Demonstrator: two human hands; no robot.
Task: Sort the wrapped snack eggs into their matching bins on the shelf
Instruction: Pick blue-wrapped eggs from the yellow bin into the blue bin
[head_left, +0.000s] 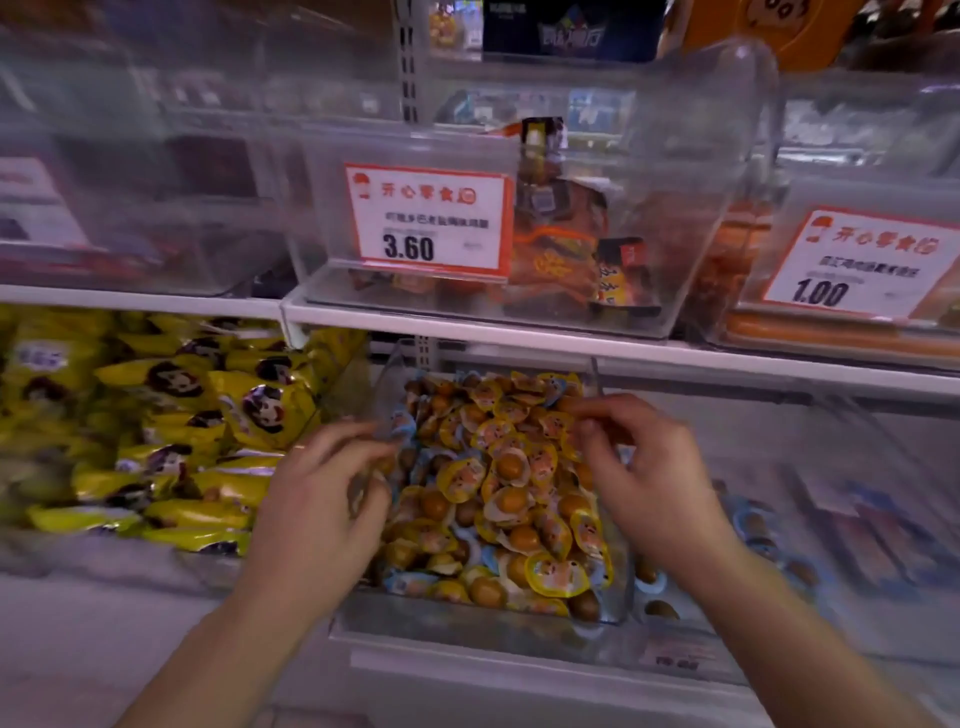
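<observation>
Sorting mixed egg bin: left hand fingers curled, hold unclear; right hand seemingly pinching wrapped egg for transfer; blue-wrapped eggs adjacent.

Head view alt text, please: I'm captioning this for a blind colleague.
Two bare hands reach into a clear bin heaped with yellow-wrapped snack eggs, the left hand at its left wall and the right hand pinching one. Yellow packets fill the neighbouring bin; price tags hang above.
</observation>
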